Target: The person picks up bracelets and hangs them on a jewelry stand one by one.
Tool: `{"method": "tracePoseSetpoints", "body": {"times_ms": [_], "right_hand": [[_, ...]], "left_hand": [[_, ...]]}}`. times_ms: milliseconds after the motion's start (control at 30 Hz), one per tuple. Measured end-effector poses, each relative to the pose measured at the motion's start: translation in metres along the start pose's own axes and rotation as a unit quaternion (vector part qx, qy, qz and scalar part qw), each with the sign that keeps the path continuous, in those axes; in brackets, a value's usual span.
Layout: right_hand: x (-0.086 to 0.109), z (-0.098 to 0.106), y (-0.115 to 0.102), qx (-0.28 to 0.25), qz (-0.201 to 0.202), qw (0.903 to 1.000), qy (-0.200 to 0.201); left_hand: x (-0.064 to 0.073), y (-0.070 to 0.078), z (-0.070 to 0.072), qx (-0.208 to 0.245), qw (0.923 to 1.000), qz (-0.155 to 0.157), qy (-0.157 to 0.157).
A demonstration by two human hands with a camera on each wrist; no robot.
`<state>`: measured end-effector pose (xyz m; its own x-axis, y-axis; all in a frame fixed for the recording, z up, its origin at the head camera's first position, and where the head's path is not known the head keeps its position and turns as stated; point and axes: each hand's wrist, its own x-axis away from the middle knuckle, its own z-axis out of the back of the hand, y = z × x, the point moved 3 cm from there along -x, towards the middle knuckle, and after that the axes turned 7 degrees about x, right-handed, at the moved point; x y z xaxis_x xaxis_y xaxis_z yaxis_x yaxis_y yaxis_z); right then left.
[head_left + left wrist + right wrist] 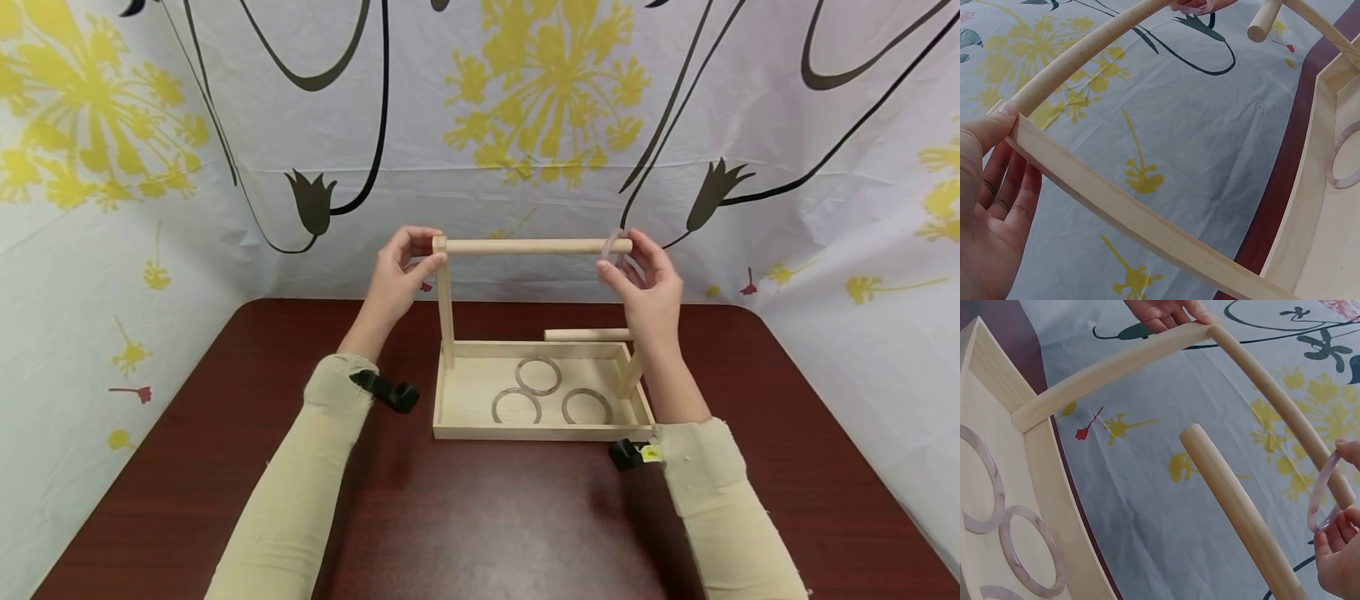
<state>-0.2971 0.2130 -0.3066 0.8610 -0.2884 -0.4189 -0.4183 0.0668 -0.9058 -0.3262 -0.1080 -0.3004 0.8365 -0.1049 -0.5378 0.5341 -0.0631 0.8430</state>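
Observation:
My left hand (401, 271) pinches the top of an upright wooden post (446, 308), where the upper rod (525, 247) joins it. At that rod's free right end, my right hand (651, 287) grips a pale mauve bangle (1313, 509) between thumb and fingers. The bangle encircles the rod close to its tip. Both post and rod belong to a light wooden rack with a shallow tray (525, 433) as its base. Three similar bangles (587, 392) lie flat inside the tray. A lower rod (1241, 512) extends leftward from a shorter right post, which the right forearm partly hides.
The rack stands on a dark red-brown table (480, 517). Behind and beside it hangs a white cloth (450, 108) with yellow and dark flower prints. Black wrist cameras are strapped at both sleeves, close to the tray's sides.

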Motion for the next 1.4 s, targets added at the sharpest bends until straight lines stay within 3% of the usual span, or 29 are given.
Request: {"method": "tracePoseSetpoints", "body": {"times_ms": [467,967,1400], "right_hand": [[0.005,-0.012,0.008,-0.011,-0.047,0.9988,-0.013],[0.012,-0.026,0.011,-0.096,-0.108,0.9884,-0.045],[0.017,-0.043,0.009,-0.025,-0.081,0.9938,-0.072]], "left_hand": [[0.0,0.0,0.0,-0.002,1.0,-0.005,-0.001],[0.001,-0.001,-0.001,0.003,1.0,0.0,0.001],[0.001,0.0,-0.001,0.004,1.0,0.004,0.004]]}}
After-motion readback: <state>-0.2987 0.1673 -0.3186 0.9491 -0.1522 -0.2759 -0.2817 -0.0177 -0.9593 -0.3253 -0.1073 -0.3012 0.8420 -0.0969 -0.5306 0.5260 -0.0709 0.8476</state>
